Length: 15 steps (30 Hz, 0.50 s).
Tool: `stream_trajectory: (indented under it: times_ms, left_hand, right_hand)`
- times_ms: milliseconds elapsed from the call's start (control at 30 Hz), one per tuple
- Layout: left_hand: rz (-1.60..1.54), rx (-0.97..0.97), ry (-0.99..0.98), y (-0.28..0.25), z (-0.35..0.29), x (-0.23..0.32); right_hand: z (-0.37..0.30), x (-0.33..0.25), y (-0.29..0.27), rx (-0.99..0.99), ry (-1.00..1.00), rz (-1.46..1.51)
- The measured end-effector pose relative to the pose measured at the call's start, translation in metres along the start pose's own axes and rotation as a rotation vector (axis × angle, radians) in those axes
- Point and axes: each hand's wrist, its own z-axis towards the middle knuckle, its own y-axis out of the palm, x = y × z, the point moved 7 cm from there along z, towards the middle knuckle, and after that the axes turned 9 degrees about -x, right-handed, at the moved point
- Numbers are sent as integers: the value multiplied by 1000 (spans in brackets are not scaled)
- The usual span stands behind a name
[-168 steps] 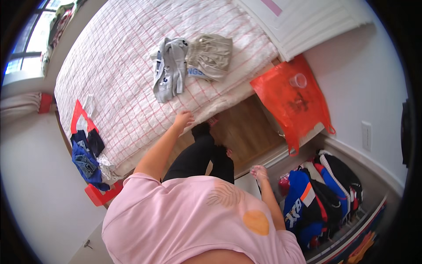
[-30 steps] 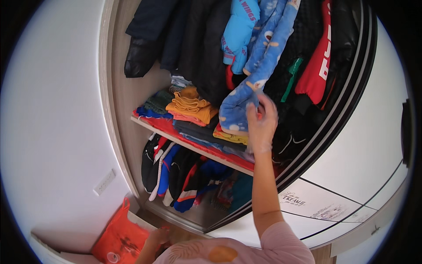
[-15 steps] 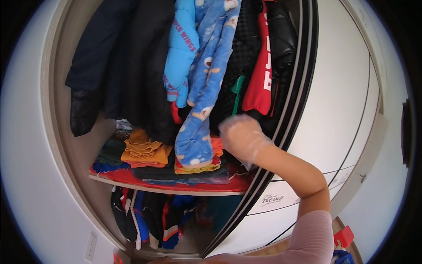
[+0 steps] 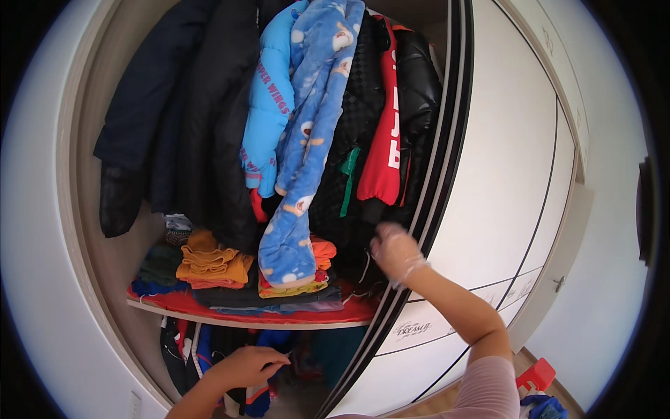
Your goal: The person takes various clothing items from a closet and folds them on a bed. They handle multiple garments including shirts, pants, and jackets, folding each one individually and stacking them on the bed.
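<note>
My right hand, in a thin clear glove, is inside the wardrobe by the sliding door's edge. Its fingers are curled just below the dark cuff of a red sleeve; what they hold, if anything, is hidden. A thin white cord hangs close to those fingers. Lower down, my left hand is in front of the bottom compartment, fingertips drawn together with the thumb. Anything between them is too small to make out. A blue patterned fleece garment hangs between a light-blue puffer jacket and black clothes.
Folded clothes lie on a red-covered shelf beneath the hanging coats. More clothes hang in the lower compartment. A white sliding door with dark rails stands at the right. Near the lower right are a red object and blue cloth.
My left hand has come into view from below. My right hand has moved lower, and its blur is gone. The whole view has shifted, with the wardrobe now further left.
</note>
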Motion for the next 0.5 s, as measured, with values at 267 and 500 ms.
stream_trajectory:
  times_ms: [267, 500]
  left_hand:
    - [211, 70, 113, -58, 10, 30]
    - [461, 322, 304, -129, 43, 86]
  right_hand:
    - [79, 44, -46, 460, 575, 491]
    - [140, 34, 0, 603, 417, 910]
